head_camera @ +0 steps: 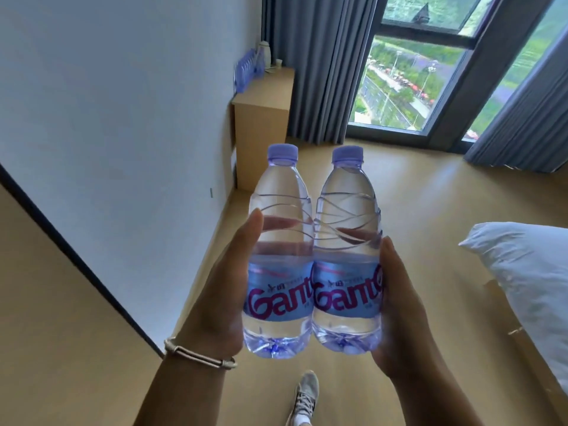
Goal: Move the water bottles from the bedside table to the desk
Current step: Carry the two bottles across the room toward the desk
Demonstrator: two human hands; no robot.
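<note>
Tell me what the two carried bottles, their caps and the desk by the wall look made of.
Left bottle and right bottle: clear, glossy thin plastic; the fingers show through the ribbed walls.
Caps: opaque lilac plastic, likely.
Desk: pale matte wood-look board, probably laminate; no grain can be made out.

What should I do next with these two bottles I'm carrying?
Probably keep walking to the wooden desk by the curtain: your left hand and right hand each hold a water bottle, and more bottles already stand there.
</note>
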